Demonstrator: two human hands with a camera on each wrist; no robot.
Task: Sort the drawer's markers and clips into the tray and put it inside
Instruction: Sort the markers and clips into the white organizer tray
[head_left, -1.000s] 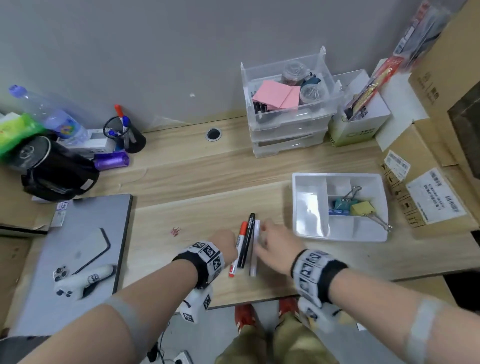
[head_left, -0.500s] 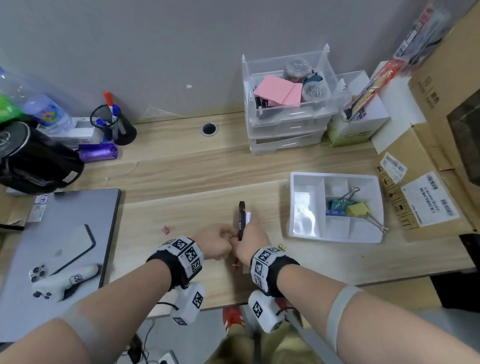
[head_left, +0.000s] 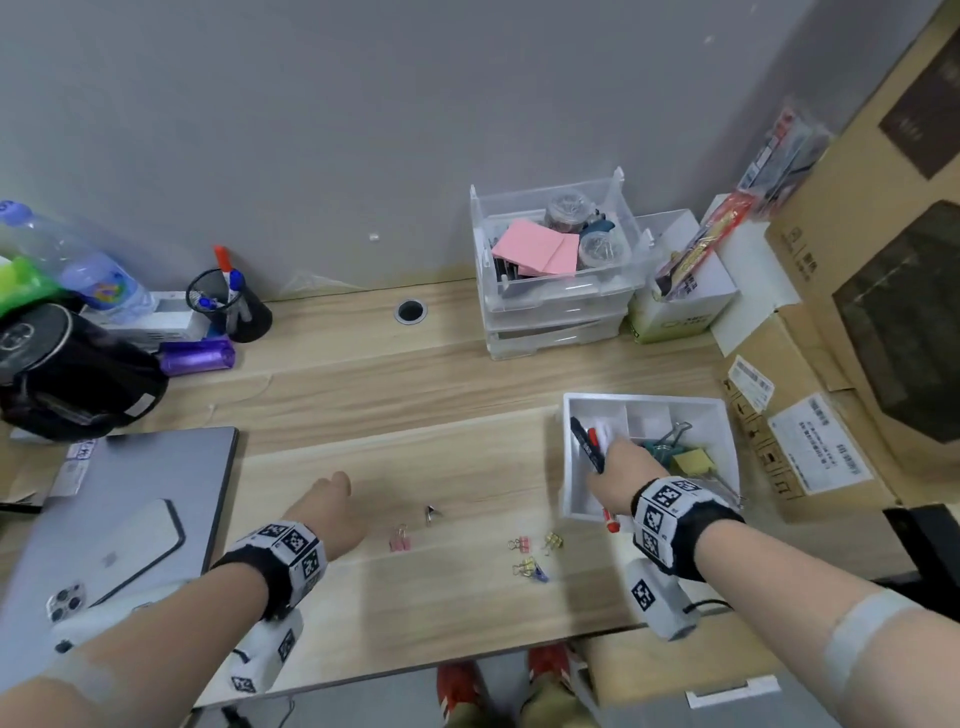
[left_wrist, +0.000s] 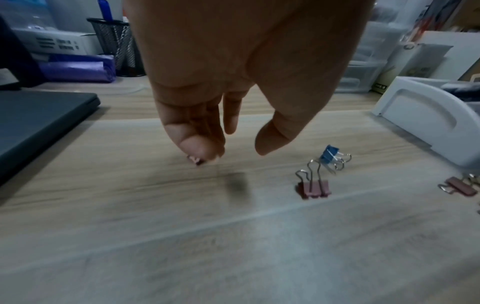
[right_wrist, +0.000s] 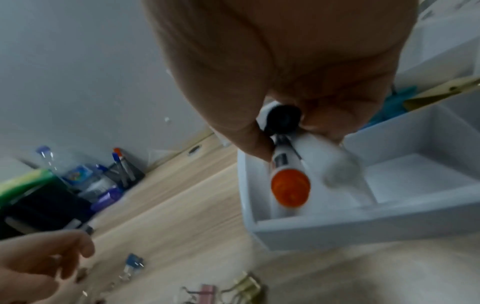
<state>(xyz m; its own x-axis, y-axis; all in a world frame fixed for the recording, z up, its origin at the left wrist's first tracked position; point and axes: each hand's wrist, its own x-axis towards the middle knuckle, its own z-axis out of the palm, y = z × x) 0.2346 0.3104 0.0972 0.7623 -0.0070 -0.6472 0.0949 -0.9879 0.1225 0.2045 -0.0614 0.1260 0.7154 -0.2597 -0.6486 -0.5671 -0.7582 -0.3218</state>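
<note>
While R hand (head_left: 618, 475) grips markers (head_left: 589, 444) over tray (head_left: 727, 415), L hand (head_left: 332, 512) fingers hang loose.

Tray (head_left: 727, 415): white. Markers (right_wrist: 288, 164) in right hand (head_left: 621, 475): white barrels; one red-orange cap, one black cap, third blurred whitish. Big clips (head_left: 675, 452) in tray: teal, yellow. Loose clips on desk (head_left: 363, 395): pink (left_wrist: 314, 188), blue (left_wrist: 329, 155), second pink (head_left: 521, 544), gold (head_left: 554, 542). Desk: light wood grain. Wristbands (head_left: 670, 514): black with white squares carrying black code patterns. Laptop (head_left: 130, 499): grey. Sticky notes (head_left: 540, 252): pink. Pen cup (head_left: 234, 306): black mesh. Wall: grey. Boxes (head_left: 852, 312): brown cardboard.
</note>
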